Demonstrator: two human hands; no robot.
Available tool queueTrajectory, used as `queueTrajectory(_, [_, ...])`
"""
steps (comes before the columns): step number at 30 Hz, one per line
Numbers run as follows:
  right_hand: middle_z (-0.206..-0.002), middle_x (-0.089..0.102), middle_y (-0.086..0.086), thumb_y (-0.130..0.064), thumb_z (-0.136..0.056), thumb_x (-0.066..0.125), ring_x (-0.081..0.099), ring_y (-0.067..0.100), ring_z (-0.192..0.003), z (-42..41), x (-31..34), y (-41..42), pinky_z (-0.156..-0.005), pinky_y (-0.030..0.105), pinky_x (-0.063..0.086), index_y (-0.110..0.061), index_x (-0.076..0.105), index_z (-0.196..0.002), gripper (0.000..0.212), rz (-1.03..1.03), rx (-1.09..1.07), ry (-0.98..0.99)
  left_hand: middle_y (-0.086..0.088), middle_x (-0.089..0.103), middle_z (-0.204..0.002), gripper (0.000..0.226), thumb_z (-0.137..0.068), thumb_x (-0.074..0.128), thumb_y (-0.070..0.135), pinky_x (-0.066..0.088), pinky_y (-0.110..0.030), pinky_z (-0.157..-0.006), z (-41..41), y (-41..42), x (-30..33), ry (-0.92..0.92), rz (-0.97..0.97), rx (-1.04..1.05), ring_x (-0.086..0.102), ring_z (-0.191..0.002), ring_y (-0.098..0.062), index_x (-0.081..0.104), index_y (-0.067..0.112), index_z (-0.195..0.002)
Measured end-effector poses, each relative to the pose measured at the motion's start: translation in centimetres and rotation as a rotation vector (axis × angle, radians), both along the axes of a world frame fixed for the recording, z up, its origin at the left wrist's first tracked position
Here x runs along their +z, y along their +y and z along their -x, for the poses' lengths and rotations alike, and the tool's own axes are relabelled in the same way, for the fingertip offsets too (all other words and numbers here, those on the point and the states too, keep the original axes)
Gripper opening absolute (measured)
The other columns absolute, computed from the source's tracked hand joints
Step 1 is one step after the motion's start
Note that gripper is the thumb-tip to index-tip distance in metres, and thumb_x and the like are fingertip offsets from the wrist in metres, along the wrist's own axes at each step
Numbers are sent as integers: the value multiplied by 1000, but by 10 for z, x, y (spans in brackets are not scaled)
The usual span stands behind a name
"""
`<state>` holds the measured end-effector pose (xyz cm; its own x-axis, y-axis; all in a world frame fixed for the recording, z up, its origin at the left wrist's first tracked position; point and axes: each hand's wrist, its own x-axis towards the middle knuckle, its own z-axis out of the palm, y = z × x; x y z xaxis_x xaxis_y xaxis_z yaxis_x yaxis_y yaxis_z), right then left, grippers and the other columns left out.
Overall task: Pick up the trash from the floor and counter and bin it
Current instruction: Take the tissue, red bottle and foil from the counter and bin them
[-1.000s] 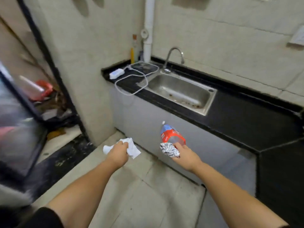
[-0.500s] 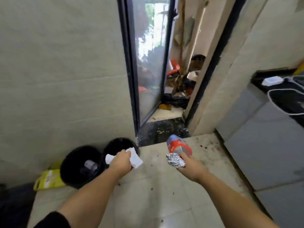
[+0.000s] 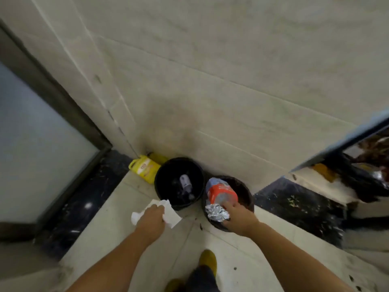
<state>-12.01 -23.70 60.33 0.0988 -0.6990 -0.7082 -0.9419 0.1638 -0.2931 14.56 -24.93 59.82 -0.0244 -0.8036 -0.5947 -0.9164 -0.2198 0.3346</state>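
Note:
Two round black bins stand on the floor against the tiled wall. The left bin (image 3: 166, 175) has a small bottle lying inside. My right hand (image 3: 242, 216) is over the right bin (image 3: 245, 190), gripping a plastic bottle with a red label (image 3: 221, 192) and a crumpled ball of foil (image 3: 215, 211). My left hand (image 3: 150, 217) hovers just in front of the left bin, closed on a white paper tissue (image 3: 170, 213).
A yellow jug (image 3: 144, 168) lies in the corner behind the left bin. A frosted glass door (image 3: 35, 148) is at the left, and a dark threshold (image 3: 299, 205) leads to an open doorway at the right. My yellow shoes (image 3: 207, 261) stand on the tile floor.
I have turned from the sink counter towards the bins and moved closer. Both hands, still holding their trash, now reach over or near the bins.

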Motion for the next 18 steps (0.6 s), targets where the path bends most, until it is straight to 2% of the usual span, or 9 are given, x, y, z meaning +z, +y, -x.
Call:
queueTrajectory(2, [-145, 40, 17, -45, -90, 50, 50, 38, -122, -14, -28, -37, -99, 41, 44, -28, 23, -145, 63, -10, 78, -25, -18, 54, -125, 26, -93, 45, 9, 38, -30, -79, -8, -7, -23, -20, -41, 17, 55, -112, -32, 54, 4, -117])
queueTrajectory(7, [-155, 25, 18, -44, -90, 53, 41, 39, -132, -61, -120, -115, -105, 43, 39, -31, 15, -150, 72, -60, 245, -18, -17, 52, -126, 27, -93, 45, 9, 38, -29, -80, -25, -35, -94, -12, -80, 91, 54, -113, -32, 54, 6, -118])
queueTrajectory(10, [-154, 24, 18, -45, -87, 55, 37, 41, -133, -93, -195, -144, -108, 47, 38, -33, 15, -150, 75, -57, 319, -7, -17, 52, -125, 27, -93, 44, 7, 43, -33, -87, -41, -51, -152, -9, -101, 97, 54, -113, -32, 53, 5, -118])
queueTrajectory(14, [-147, 30, 20, -40, -89, 54, 37, 40, -129, -131, -290, -166, -104, 49, 42, -30, 20, -147, 68, -63, 439, 57, -19, 54, -121, 28, -89, 43, 0, 39, -33, -97, -61, -70, -232, 28, -79, 48, 51, -115, -31, 55, 0, -115])
queueTrajectory(18, [-145, 30, 23, -39, -91, 53, 35, 41, -130, -145, -362, -174, -104, 50, 40, -23, 24, -146, 64, -70, 501, 115, -18, 53, -120, 28, -89, 47, 1, 41, -37, -102, -71, -84, -290, 32, -54, 6, 50, -116, -31, 54, 1, -116])
